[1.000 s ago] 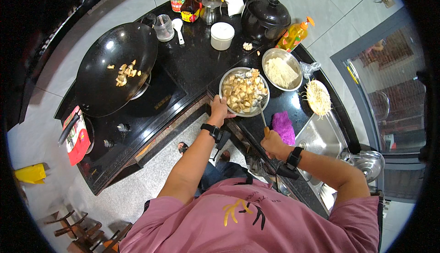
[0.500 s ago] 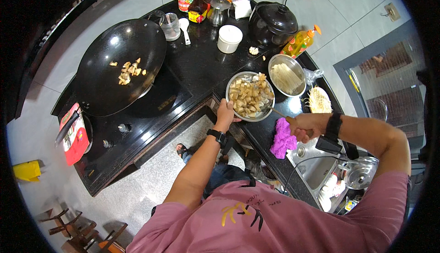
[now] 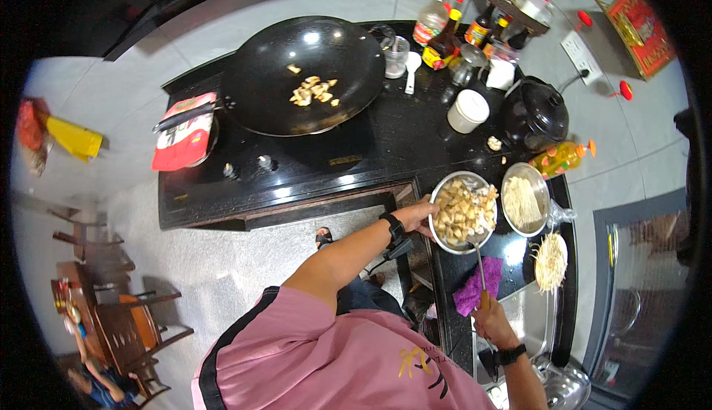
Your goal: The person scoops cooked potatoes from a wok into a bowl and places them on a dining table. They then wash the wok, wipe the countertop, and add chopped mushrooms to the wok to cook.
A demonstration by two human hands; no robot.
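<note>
My left hand (image 3: 418, 217) grips the left rim of a steel bowl (image 3: 443, 241) full of diced, pale-brown food pieces (image 3: 461, 214). In my right hand (image 3: 495, 324) is a metal cooking utensil (image 3: 483, 277) with a wooden handle; its head dips into the bowl's near side, so its shape is hidden. A purple cloth (image 3: 472, 294) lies on the counter beside the utensil's shaft. More diced pieces (image 3: 314, 91) rest in the middle of the large black wok (image 3: 259, 76) on the stove.
Right of the bowl stand a steel bowl of pale strands (image 3: 521, 201) and a plate of enoki mushrooms (image 3: 550, 263). Behind are a white lidded jar (image 3: 469, 111), a black pot (image 3: 535, 117) and several sauce bottles (image 3: 443, 40). A sink (image 3: 528, 319) lies near my right arm.
My view has turned, shifting the whole scene. The utensil's handle now points more toward me, with my right forearm lower. My left hand still grips the bowl.
</note>
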